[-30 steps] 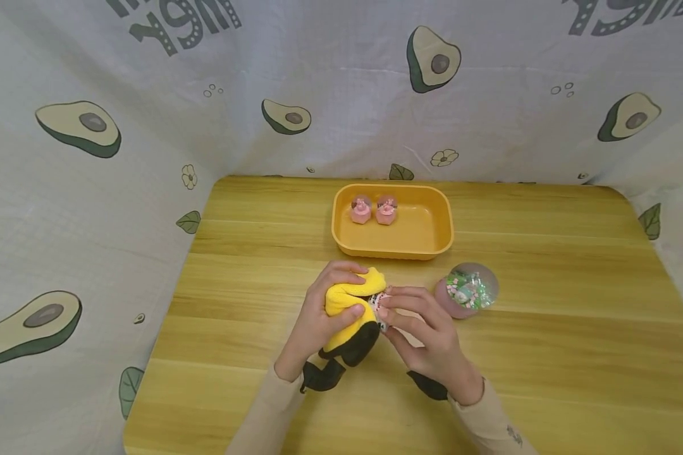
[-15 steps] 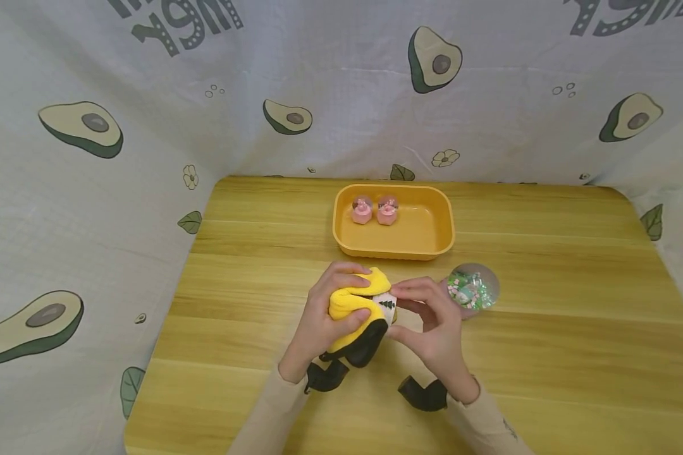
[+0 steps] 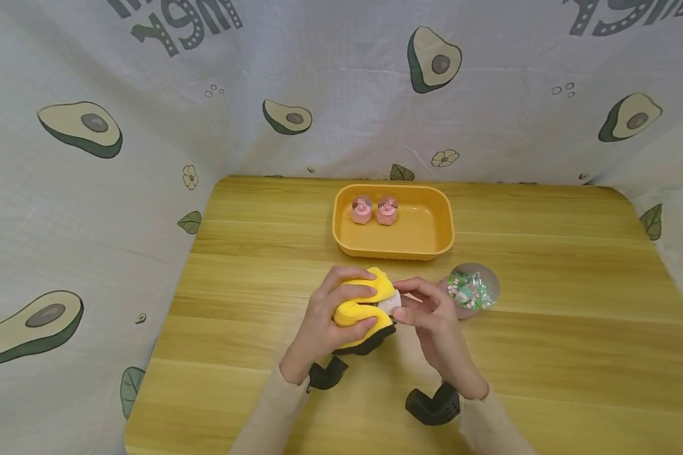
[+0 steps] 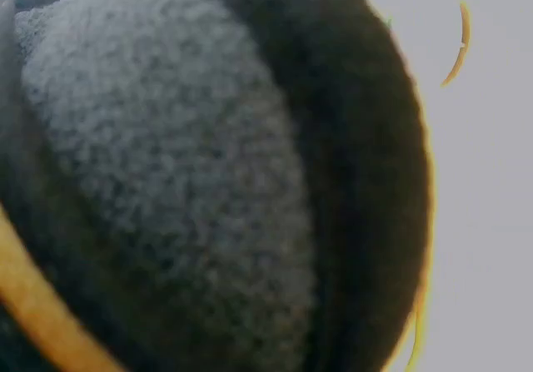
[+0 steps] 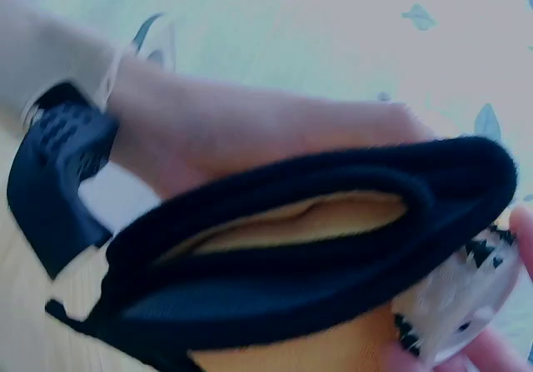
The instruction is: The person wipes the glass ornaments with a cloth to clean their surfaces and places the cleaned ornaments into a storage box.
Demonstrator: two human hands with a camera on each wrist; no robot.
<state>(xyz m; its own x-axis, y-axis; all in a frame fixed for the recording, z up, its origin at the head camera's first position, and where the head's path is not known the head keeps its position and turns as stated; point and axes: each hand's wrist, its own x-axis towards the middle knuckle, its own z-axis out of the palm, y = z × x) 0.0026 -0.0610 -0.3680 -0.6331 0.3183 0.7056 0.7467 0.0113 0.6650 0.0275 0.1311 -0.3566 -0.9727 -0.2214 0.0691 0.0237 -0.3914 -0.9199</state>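
In the head view my left hand (image 3: 332,309) grips a soft yellow cloth piece (image 3: 384,284) with black trim, squeezing a fold into it. Its black-edged opening (image 5: 250,314) and yellow inside show in the right wrist view, while dark trim and grey knit (image 4: 166,139) fill much of the left wrist view. My right hand (image 3: 432,316) pinches a small white rounded piece (image 3: 389,302) between thumb and fingers. Dark pine-tree prints mark this white piece (image 5: 458,301) in the right wrist view. It sits against the yellow fold; part of it is hidden by cloth and fingers.
Behind the hands stands a yellow-orange tray (image 3: 319,246) holding two small pink-based globes (image 3: 362,210). Close beyond my right hand lies a larger snow globe (image 3: 471,291) with a pink base. A black wrist-camera housing (image 3: 434,406) hangs by my right wrist.
Both hands and the yellow cloth have shifted slightly right. My right hand has turned the white piece, so its tree print no longer faces the head camera.
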